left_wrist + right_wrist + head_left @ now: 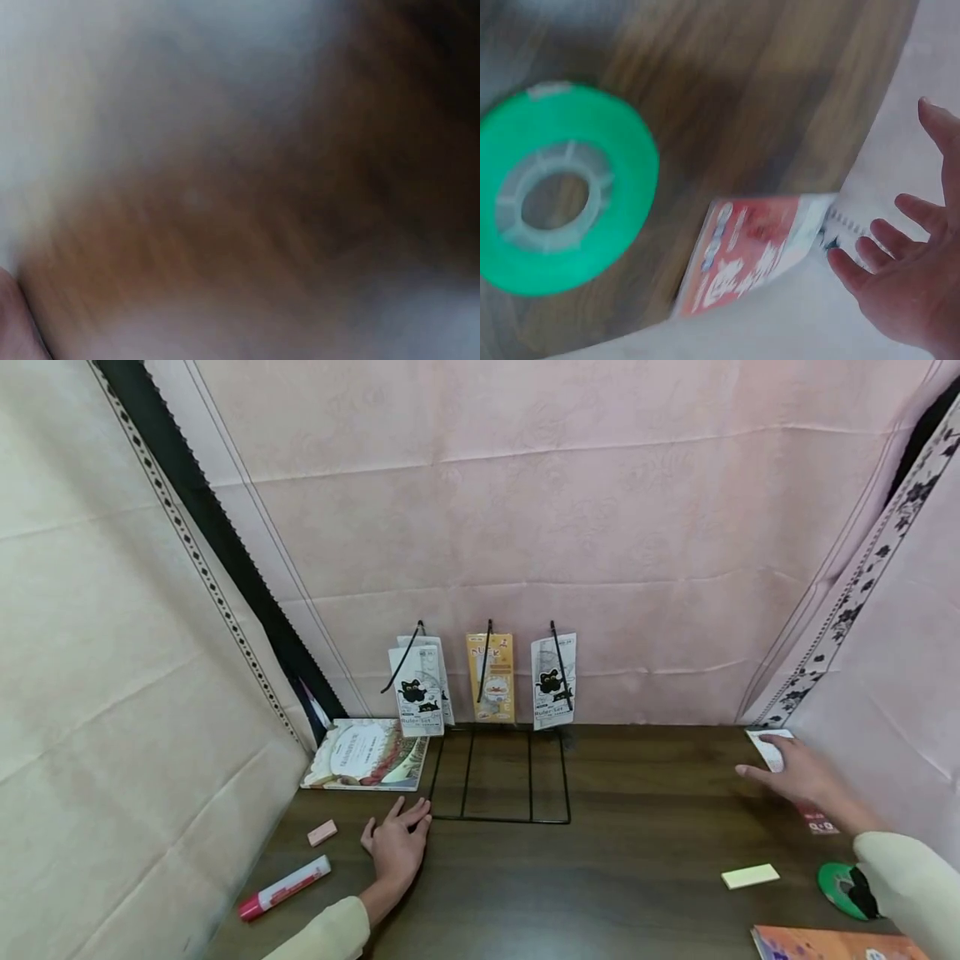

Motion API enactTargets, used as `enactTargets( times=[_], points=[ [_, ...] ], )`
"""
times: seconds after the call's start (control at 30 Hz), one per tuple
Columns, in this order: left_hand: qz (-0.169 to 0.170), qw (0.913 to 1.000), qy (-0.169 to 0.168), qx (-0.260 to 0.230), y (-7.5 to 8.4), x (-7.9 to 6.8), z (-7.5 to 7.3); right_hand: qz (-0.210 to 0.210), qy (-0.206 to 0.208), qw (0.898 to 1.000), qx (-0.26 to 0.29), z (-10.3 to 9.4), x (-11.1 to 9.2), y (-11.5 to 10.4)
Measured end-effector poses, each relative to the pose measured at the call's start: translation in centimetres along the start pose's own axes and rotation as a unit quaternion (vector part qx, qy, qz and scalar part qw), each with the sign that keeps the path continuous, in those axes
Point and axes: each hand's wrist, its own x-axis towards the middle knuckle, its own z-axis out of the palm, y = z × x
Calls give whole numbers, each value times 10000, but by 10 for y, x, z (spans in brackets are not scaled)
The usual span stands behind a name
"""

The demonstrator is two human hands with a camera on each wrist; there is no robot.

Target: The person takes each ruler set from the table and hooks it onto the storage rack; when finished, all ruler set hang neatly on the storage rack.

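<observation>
A black wire rack [495, 819] stands against the back cloth, its base on the table. From its hooks hang white packets with black cat drawings [420, 692], [553, 681] and a yellow packet [491, 677]. My left hand [399, 849] lies with extended fingers at the base's front left corner; the left wrist view is too blurred to add more. At the far right, my right hand [806, 772] is over a white packet [767, 747], fingers spread. The right wrist view shows that hand [907, 270] with nothing in its grasp, beside a red-and-white packet [746, 244].
A green tape roll [626, 187], a pale yellow block [750, 877] and an orange book [836, 943] lie at the right. On the left are a picture book [367, 756], a pink eraser-like block [322, 832] and a glue stick [285, 887]. Cloth walls enclose the table.
</observation>
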Motion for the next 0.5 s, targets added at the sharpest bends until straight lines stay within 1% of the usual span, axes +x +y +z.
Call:
enactTargets(
  times=[0.07,0.17,0.33,0.5],
  points=[
    [-6,10000,10,19,-1,-1,0,146,-197,9995,175,-6,-1,11],
    [-8,10000,8,36,-2,-1,0,392,-635,9963,429,-16,-3,24],
    [-28,10000,-34,65,-2,-1,2,783,-1238,9859,813,-27,-8,39],
    [-30,9999,-43,97,-2,0,2,1150,-1673,9739,1012,-29,-8,49]
  ],
)
